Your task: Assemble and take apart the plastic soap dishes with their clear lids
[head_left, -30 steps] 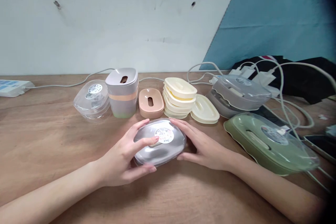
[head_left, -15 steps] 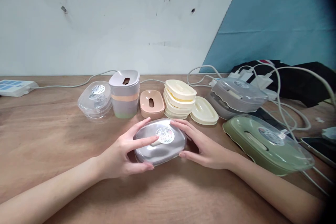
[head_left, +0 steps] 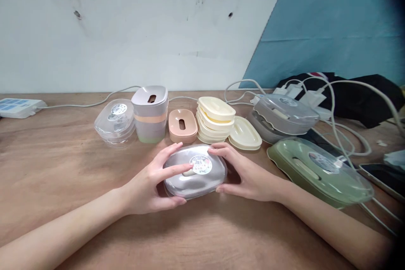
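Observation:
A small grey oval box with a clear lid and a round sticker (head_left: 196,173) rests on the wooden table (head_left: 63,168) in front of me. My left hand (head_left: 148,185) wraps its left side, index finger lying across the lid and thumb under the near edge. My right hand (head_left: 247,175) cups the right side, fingers curled over the far rim. Both hands grip the box.
Behind stand clear lids (head_left: 115,120), a stack of lilac and peach tubs (head_left: 149,112), a peach base (head_left: 182,124), cream lids (head_left: 215,120), a larger grey box (head_left: 284,116) and a green box (head_left: 319,173). White cables (head_left: 344,130), a power strip (head_left: 19,106) and a phone (head_left: 382,177) lie around.
The view shifted slightly; both hands stay on the grey box. My right fingers have curled a little further over its far rim.

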The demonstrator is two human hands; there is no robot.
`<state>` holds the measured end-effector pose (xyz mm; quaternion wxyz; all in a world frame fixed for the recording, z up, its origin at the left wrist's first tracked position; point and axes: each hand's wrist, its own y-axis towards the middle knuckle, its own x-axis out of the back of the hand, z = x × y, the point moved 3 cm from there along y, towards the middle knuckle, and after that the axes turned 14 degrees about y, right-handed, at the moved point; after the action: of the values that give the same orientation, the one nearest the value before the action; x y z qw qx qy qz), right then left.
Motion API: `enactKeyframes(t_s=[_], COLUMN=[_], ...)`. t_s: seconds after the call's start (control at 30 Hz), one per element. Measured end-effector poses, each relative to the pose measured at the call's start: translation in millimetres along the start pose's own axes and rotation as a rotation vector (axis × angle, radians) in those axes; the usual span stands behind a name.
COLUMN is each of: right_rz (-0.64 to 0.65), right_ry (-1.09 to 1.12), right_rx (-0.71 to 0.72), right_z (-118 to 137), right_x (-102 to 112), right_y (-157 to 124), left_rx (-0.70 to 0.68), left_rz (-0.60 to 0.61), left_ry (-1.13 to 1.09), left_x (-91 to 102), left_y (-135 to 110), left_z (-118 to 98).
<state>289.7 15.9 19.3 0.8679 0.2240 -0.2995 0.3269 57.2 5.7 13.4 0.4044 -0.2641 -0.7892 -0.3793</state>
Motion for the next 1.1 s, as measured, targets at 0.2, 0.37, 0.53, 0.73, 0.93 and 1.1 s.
enactKeyframes(t_s=[0.2,0.37,0.53,0.73,0.93,1.1], right_rz=[0.008,0.001,0.037,0.039,-0.097,-0.417], right_ry=[0.117,0.059,-0.080,-0.315,-0.381,-0.478], right_rx=[-0.023,-0.036,-0.110,-0.011,-0.092,-0.221], right_z=[0.1,3.3,17.0,36.3,39.5,44.9], right_x=[-0.9,0.5,-2.6,1.6,1.7,24.7], right_y=[-1.5,-1.7,-12.2,-40.8,-72.9,-105.9], left_rx=[0.049,0.038,-0.026,-0.217,-0.306,-0.260], left_rz=[-0.006,0.027,0.093,0.236,0.219,0.125], left_ry=[0.019,0.000,-0.074,-0.140,-0.014,0.141], left_x=[-1.0,-1.6,0.5,-10.6,-34.4,-36.8], left_y=[-0.4,0.8,5.4,33.5,55.3,53.7], left_z=[-2.4,-4.2,-5.6,-15.6,-25.8,-24.0])
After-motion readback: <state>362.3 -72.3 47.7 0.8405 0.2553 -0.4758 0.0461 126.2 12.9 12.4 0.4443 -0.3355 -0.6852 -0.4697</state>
